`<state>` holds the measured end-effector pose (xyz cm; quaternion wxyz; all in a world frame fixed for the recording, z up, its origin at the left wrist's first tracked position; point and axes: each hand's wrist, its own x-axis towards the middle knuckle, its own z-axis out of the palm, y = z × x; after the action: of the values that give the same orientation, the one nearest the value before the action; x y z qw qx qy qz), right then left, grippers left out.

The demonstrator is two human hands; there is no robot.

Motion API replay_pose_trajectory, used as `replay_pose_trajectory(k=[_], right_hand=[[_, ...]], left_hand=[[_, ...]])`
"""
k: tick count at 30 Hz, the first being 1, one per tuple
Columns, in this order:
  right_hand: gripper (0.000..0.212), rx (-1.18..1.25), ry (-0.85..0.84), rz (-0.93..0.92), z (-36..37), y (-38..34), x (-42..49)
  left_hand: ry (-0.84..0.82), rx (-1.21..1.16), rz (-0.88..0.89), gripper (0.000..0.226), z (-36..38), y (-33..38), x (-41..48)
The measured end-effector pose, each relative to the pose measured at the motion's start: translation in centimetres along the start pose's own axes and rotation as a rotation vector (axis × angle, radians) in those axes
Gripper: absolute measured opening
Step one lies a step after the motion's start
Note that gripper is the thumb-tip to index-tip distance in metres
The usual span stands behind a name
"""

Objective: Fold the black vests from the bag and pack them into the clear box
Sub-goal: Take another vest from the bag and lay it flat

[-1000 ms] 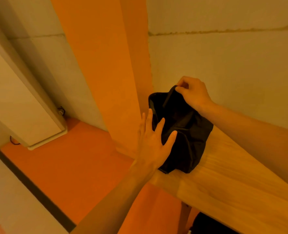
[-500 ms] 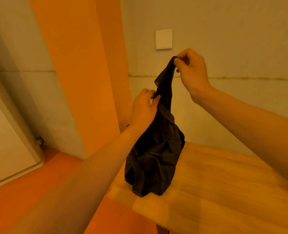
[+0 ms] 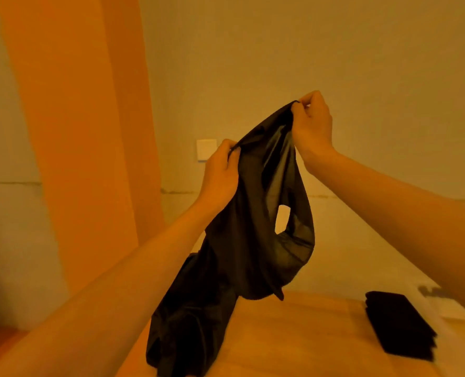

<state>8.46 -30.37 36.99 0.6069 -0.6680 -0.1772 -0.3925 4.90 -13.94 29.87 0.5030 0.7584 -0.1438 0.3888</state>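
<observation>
Two pinch grips: my left hand [image 3: 220,172] and right hand [image 3: 311,123] hold the top edge of the thin black fabric vest [image 3: 242,240]. A second ago it lay bunched on the light wooden table [image 3: 294,338]; now it hangs open, ready for folding.

Of the person, two arms showed. The left forearm [image 3: 133,273] was bare along its whole visible length, and the right forearm [image 3: 394,197] likewise. The left grip [image 3: 220,172] and the right grip [image 3: 313,123] were bare too, skin uncovered from wrist to fingertips.
</observation>
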Motion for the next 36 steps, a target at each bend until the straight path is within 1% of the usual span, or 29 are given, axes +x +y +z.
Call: replay_pose_trajectory(k=[3, 5, 7, 8, 11, 12, 13, 16, 17, 19, 20, 23, 25, 27, 29, 31, 33, 36], right_hand=[[0.009, -0.048, 0.037, -0.051, -2.7, -2.2, 2.3], [0.009, -0.099, 0.004, -0.076, -4.6, -3.4, 3.6], [0.009, -0.116, -0.086, -0.096, -6.1, -4.4, 4.4], [0.009, -0.123, -0.143, -0.103, -6.9, -5.0, 4.7], [0.010, -0.247, -0.346, -0.146, -8.8, -5.6, 4.9], [0.012, -0.307, -0.412, -0.166, -9.5, -5.5, 4.8], [0.013, -0.358, -0.461, -0.187, -10.1, -5.1, 4.6], [0.016, -0.430, -0.516, -0.209, -12.8, -3.6, 3.7], [0.016, -0.464, -0.532, -0.199, -13.8, -3.0, 3.4], [0.018, -0.533, -0.572, -0.170, -15.7, -2.0, 2.9], [0.020, -0.551, -0.581, -0.163, -16.4, -1.6, 2.8], [0.029, -0.563, -0.568, -0.177, -17.9, -0.7, 1.9], [0.032, -0.542, -0.599, -0.161, -18.5, -0.2, 1.1], [0.035, -0.543, -0.687, -0.153, -19.0, 0.4, 0.0], [0.037, -0.599, -0.795, -0.148, -19.2, 1.4, -1.0], [0.032, -0.714, -0.825, -0.149, -19.2, 2.9, -1.7], [0.018, -0.868, -0.829, -0.107, -19.0, 4.3, -2.3], [0.007, -1.037, -0.809, 0.052, -19.1, 6.0, -2.9]], left_hand=[[-0.085, 0.046, 0.102, 0.024, 0.4, 3.3, 1.2], [-0.096, 0.147, 0.177, 0.042, 0.6, 5.0, 2.1], [-0.073, 0.252, 0.243, 0.058, 1.0, 6.8, 2.8], [-0.072, 0.267, 0.265, 0.058, 1.4, 7.7, 3.0], [-0.105, 0.268, 0.358, 0.029, 3.6, 10.3, 3.2], [-0.112, 0.243, 0.358, 0.031, 4.5, 11.0, 3.1], [-0.113, 0.196, 0.310, 0.038, 5.4, 11.5, 2.9], [-0.078, -0.027, 0.058, 0.049, 7.0, 12.6, 1.8], [-0.070, -0.113, -0.039, 0.049, 7.3, 12.7, 1.5], [-0.105, -0.333, -0.233, 0.039, 7.5, 12.9, 0.9], [-0.130, -0.415, -0.294, 0.035, 7.6, 12.9, 0.6], [-0.150, -0.457, -0.325, 0.033, 7.7, 12.3, -0.4], [-0.165, -0.454, -0.321, 0.034, 7.7, 11.8, -0.9], [-0.164, -0.448, -0.323, 0.039, 7.6, 11.5, -1.3], [-0.133, -0.454, -0.327, 0.043, 7.4, 11.2, -1.5], [-0.089, -0.457, -0.331, 0.044, 6.9, 11.0, -1.7], [-0.035, -0.433, -0.319, 0.044, 6.0, 10.7, -1.7], [0.056, -0.377, -0.294, 0.043, 3.8, 9.8, -1.5]])
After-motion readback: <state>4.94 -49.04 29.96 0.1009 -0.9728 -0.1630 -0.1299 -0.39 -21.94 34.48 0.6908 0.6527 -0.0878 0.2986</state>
